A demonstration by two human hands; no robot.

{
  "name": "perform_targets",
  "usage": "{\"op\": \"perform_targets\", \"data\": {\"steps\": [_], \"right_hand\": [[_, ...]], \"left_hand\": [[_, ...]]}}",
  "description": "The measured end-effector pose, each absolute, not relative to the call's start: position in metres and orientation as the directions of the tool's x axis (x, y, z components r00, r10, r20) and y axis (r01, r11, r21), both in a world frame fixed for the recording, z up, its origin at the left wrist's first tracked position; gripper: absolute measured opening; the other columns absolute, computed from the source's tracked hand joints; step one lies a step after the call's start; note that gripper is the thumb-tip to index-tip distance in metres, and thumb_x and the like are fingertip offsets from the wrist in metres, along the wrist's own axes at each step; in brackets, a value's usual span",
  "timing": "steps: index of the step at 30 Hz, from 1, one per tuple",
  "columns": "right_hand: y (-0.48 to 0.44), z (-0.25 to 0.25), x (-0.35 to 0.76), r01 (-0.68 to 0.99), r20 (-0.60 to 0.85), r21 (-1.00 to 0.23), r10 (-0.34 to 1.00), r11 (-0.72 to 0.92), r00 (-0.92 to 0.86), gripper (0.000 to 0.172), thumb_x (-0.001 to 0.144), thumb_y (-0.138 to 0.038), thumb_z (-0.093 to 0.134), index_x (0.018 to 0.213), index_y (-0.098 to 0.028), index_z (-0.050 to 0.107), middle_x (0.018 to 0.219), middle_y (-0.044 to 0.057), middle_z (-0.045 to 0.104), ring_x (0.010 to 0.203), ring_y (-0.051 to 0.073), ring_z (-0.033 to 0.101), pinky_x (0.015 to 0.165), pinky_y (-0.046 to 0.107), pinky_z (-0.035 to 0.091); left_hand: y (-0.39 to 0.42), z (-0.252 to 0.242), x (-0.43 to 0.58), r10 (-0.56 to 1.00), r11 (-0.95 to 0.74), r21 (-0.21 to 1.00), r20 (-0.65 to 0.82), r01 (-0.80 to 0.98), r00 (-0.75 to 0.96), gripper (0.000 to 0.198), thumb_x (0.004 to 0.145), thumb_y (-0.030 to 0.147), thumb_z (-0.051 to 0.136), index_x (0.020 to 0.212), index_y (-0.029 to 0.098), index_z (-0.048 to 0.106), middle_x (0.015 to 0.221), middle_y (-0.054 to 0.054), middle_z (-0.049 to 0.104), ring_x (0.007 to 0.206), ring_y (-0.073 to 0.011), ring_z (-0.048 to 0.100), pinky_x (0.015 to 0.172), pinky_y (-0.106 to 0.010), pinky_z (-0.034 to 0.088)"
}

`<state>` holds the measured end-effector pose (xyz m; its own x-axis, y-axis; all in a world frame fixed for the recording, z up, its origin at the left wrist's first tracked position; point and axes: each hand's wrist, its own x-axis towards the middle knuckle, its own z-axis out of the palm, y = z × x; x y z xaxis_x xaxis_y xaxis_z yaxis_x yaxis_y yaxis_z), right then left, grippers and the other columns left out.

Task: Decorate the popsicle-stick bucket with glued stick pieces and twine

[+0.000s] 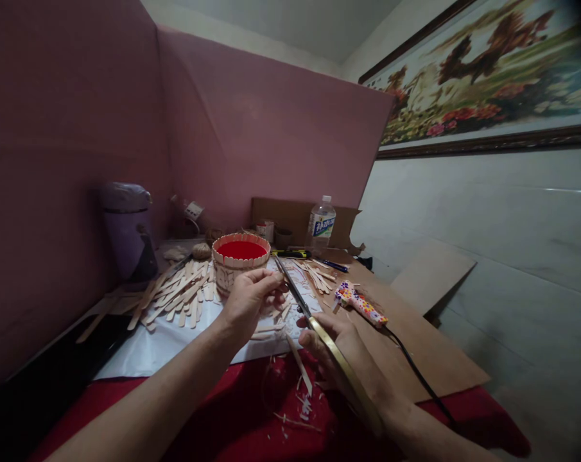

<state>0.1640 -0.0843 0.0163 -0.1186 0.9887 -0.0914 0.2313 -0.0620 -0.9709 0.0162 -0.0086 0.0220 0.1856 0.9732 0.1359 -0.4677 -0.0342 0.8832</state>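
Held the scissors (pixel 297 298) in the right hand (pixel 341 350), clenched around the gold handles low at centre, with the dark blades slanting up and to the left over the white sheet (pixel 174 343). Met the blades about midway along with the fingertips (pixel 273 287) of the left hand (pixel 246 301), thumb and forefinger pinched together just beside the steel, touching or nearly so. Could not tell what small piece, if any, sat in that pinch. Curled the remaining left fingers loosely underneath.

Had, just behind the left hand, a round stick basket (pixel 241 260) with a red inside, upright on the sheet. Saw a loose pile of craft sticks (pixel 179 295) fanned out to its left and a smaller stick heap (pixel 319 277) to the right of the blade tips. Noted cut slivers (pixel 302 378) scattered on the red cloth (pixel 251 417) beneath both hands. Found a spotted glue gun (pixel 360 305) lying near the scissors on the brown cardboard (pixel 425 346), black cord trailing toward the near right. Farther back, spotted a water bottle (pixel 321 221) standing upright, and at far left a purple pot (pixel 126 228) against the pink wall (pixel 271 128).
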Motion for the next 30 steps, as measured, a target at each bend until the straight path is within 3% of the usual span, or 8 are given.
{"op": "perform_targets", "data": {"steps": [7,13,20,24,30], "right_hand": [[-0.083,0.017,0.162,0.233,0.058,-0.969,0.993,0.080,-0.100,0.050,0.058,-0.058,0.072,0.082,-0.015,0.062,0.072,0.001,0.055,0.061,0.013,0.051,0.045,0.018,0.041],[-0.082,0.014,0.162,0.267,0.051,-0.960,0.992,0.079,-0.111,0.050,0.061,-0.062,0.069,0.080,-0.016,0.059,0.061,-0.002,0.050,0.052,0.011,0.047,0.044,0.020,0.039],[-0.082,0.015,0.162,0.305,0.237,-0.914,0.962,0.269,-0.139,0.057,0.065,-0.067,0.061,0.083,-0.013,0.058,0.068,0.001,0.054,0.062,0.014,0.049,0.056,0.022,0.042],[-0.085,0.021,0.161,0.321,0.235,-0.902,0.952,0.289,-0.198,0.059,0.068,-0.073,0.050,0.084,-0.016,0.055,0.066,0.000,0.051,0.062,0.015,0.048,0.057,0.024,0.041],[-0.092,0.027,0.157,0.334,0.214,-0.910,0.968,0.247,-0.132,0.053,0.070,-0.071,0.049,0.083,-0.020,0.053,0.063,-0.001,0.048,0.058,0.015,0.046,0.052,0.024,0.038]], "left_hand": [[-0.008,0.025,0.016,0.975,-0.047,0.877,0.145,-0.478,0.170,0.023,0.058,0.026,0.077,0.064,0.009,0.061,0.057,-0.002,0.062,0.043,-0.0066,0.051,0.042,-0.018,0.040],[-0.009,0.026,0.015,0.974,-0.065,0.877,0.160,-0.476,0.162,0.024,0.056,0.025,0.077,0.063,0.009,0.061,0.058,-0.004,0.063,0.045,-0.0075,0.053,0.043,-0.018,0.040],[-0.007,0.024,0.012,0.968,-0.054,0.880,0.162,-0.472,0.191,0.024,0.056,0.025,0.077,0.063,0.009,0.061,0.057,-0.003,0.063,0.045,-0.0073,0.052,0.043,-0.019,0.040],[-0.010,0.025,0.014,0.965,-0.055,0.880,0.168,-0.471,0.202,0.022,0.058,0.025,0.077,0.063,0.010,0.062,0.058,-0.003,0.063,0.045,-0.0068,0.051,0.044,-0.019,0.040],[-0.010,0.024,0.015,0.961,-0.056,0.884,0.174,-0.464,0.216,0.021,0.059,0.025,0.076,0.061,0.010,0.061,0.057,-0.003,0.061,0.045,-0.0067,0.050,0.043,-0.019,0.038]]}}
